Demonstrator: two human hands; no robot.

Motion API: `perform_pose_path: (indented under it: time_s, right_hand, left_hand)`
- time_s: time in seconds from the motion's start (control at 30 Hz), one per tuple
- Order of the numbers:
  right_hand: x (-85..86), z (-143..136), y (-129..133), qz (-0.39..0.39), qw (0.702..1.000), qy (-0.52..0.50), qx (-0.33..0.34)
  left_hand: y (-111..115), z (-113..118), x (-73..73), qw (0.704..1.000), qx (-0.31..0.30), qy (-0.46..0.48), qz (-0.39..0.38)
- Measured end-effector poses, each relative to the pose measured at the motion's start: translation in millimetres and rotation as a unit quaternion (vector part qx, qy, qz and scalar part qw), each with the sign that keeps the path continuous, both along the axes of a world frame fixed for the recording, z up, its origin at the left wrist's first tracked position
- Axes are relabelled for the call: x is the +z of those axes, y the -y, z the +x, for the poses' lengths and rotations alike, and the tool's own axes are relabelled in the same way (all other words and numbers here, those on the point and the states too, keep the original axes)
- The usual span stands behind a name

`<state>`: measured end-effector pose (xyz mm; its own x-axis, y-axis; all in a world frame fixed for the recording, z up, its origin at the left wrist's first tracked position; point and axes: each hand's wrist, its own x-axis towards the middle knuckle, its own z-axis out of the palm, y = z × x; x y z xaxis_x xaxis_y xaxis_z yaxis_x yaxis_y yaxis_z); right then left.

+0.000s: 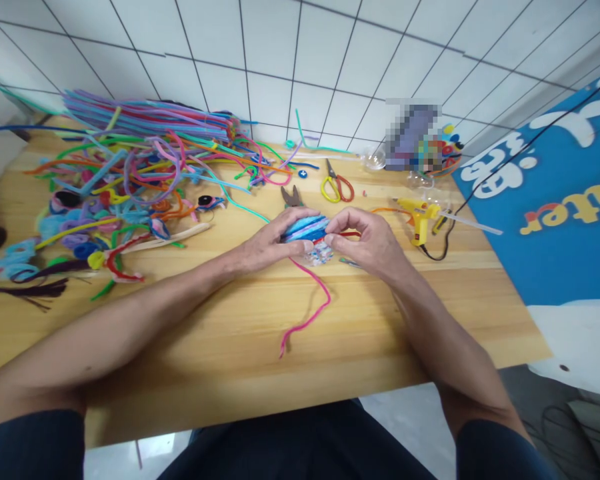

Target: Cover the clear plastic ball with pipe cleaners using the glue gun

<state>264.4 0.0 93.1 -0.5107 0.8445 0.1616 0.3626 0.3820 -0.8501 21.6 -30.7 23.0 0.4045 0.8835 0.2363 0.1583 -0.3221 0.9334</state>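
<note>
A clear ball partly covered with blue and purple pipe cleaners [307,229] is in my left hand [270,243], whose fingers and thumb close around its left side. My right hand [363,240] pinches a red pipe cleaner [350,234] against the ball's right side. From under the ball a long pink-red end [325,293] trails towards me over the wooden table. Part of the ball's lower side shows bare and see-through, with small colourful bits. Just beyond my left hand lie pliers [292,197], their handles hidden.
Scissors [336,187] with yellow and red handles lie beyond my hands. A yellow glue gun [420,217] with its cord stands at the right. Tangled pipe cleaners [130,173] and a thick bundle [150,117] fill the left. Clear balls [373,159] sit by the tiled wall [270,40].
</note>
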Motion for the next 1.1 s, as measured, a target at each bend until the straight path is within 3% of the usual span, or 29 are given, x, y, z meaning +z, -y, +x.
perform_pose_path:
  time_s: [0.4,0.5,0.63,0.77,0.9,1.0,1.1]
  right_hand:
    - [-3.6,-2,1,0.047,0.999,0.016,-0.007]
    - [0.4,1,3,0.121,0.992,0.031,-0.034]
    - [19.5,5,22,0.247,0.963,0.020,-0.107]
    - [28.2,11,48,0.261,0.959,0.025,-0.110]
    - [0.7,40,45,0.220,0.966,0.085,-0.111]
    - [-25.8,88,25,0.159,0.952,0.128,-0.227]
    - [-40.3,141,3,0.135,0.908,0.165,-0.361]
  left_hand:
    - [2,2,2.1,0.999,0.017,0.009,-0.028]
    - [1,2,0.9,0.999,0.022,0.010,-0.021]
    - [2,3,-2.4,0.999,0.033,0.018,-0.011]
    - [3,5,-6.3,0.998,0.049,0.026,0.000]
    - [4,6,-9.3,0.998,0.063,0.027,0.009]
    - [4,5,-11.0,0.997,0.073,0.015,0.008]
    - [5,5,-12.8,0.997,0.072,0.017,0.016]
